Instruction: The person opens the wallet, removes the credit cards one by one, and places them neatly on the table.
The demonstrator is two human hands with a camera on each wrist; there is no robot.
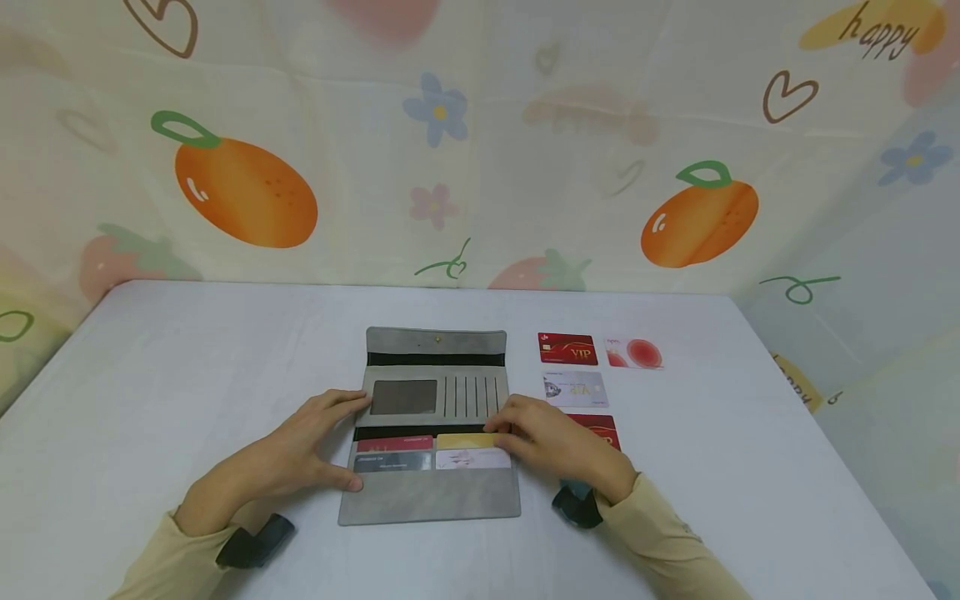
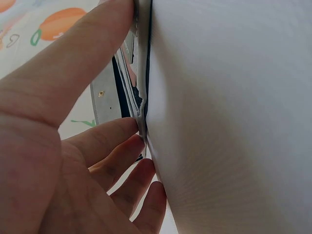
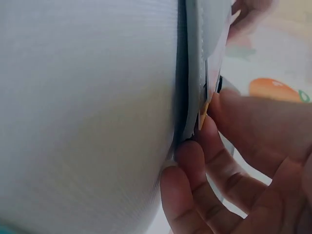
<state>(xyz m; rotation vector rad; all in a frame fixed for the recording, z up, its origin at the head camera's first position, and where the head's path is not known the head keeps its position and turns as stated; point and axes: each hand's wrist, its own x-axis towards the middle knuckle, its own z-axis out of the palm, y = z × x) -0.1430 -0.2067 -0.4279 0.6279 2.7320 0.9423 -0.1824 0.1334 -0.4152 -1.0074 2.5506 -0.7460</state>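
Observation:
A grey wallet (image 1: 431, 498) lies unfolded on the white table. Its lower pockets hold a red card (image 1: 395, 444), a dark grey card (image 1: 393, 462), a gold card (image 1: 467, 441) and a white card (image 1: 472, 459). At the wallet's left edge rests my left hand (image 1: 303, 450), fingers extended, with the thumb on the lower flap. My right hand (image 1: 551, 433) is at the right edge. In the right wrist view its thumb and index finger pinch the corner of the gold card (image 3: 204, 117); the lower part of that card is hidden in the pocket.
Right of the wallet lie a red VIP card (image 1: 567, 349), a white card with a red circle (image 1: 634, 352) and a silver card (image 1: 576, 389). Another red card (image 1: 600, 427) is partly covered by my right hand. A patterned cloth (image 1: 480, 167) hangs behind the table.

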